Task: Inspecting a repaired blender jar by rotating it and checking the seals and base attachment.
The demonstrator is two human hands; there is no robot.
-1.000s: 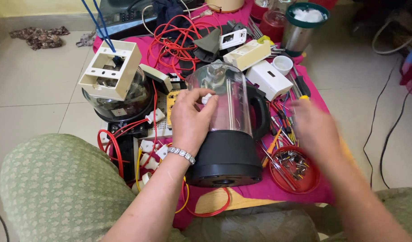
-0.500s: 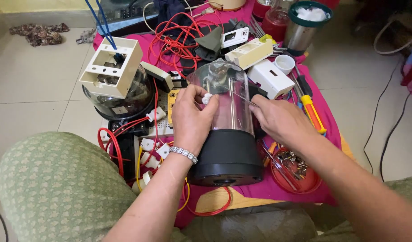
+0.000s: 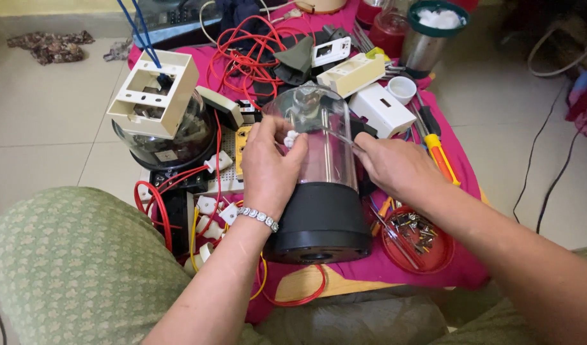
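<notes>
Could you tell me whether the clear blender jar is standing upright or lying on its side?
Lying on its side: the blender jar has its black base facing the camera, steadied by the left hand.

light: soft, even daylight, fairly bright
shadows: faint, under the arms
glare: pale sheen on the clear jar (image 3: 319,137)
focus: sharp centre, corners slightly bent
</notes>
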